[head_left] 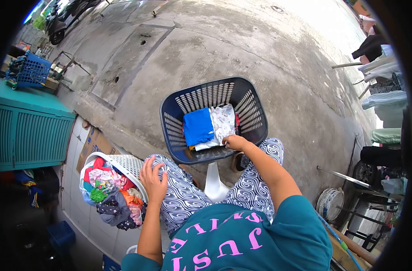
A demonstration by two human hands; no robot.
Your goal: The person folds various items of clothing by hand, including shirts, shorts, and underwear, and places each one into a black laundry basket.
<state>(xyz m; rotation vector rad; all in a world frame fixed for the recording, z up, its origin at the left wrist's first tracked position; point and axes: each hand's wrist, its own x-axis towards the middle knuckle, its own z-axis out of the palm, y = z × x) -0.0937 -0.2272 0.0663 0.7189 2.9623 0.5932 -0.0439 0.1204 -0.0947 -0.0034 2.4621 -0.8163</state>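
Observation:
In front of me a dark blue laundry basket (170, 151) with slotted walls holds folded clothes. A folded blue garment (198, 127) lies on the left, and a folded white printed garment (222, 122) lies beside it on the right. My right hand (234, 142) reaches over the near rim, its fingers curled at the lower edge of the white garment. On my left a white laundry basket (129, 163) is tipped over, heaped with crumpled clothes (109, 189) in many colours. My left hand (153, 179), fingers spread, is between that basket's rim and my knee, holding nothing.
A white stool-like support (213, 183) shows between my legs, below the dark basket. To the left are a teal louvred cabinet (32, 131) and a blue crate (32, 70). Clothes (384, 101) hang along the right. Flattened cardboard (95, 144) lies behind the white basket.

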